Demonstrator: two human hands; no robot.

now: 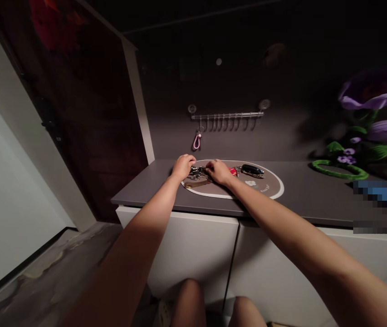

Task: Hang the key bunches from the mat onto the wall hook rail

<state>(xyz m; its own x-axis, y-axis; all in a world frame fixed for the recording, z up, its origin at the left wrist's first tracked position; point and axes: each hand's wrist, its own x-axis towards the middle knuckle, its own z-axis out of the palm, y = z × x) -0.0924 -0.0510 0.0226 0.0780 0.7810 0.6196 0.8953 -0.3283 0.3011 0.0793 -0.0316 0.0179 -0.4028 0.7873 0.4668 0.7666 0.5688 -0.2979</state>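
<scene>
Both my hands rest on an oval brown mat with a white rim, on a dark cabinet top. My left hand is curled over a bunch of metal keys at the mat's left end. My right hand is closed in a pinch on the same bunch from the right. A red tag peeks out beside my right hand. A black car key fob lies farther right on the mat. A tan strap or key lies under my hands.
A metal hook rail is fixed to the wall above, with a pink loop keyring on its left hook. Purple artificial flowers with green leaves stand at the right. A dark wooden door is at the left. White cabinet doors lie below.
</scene>
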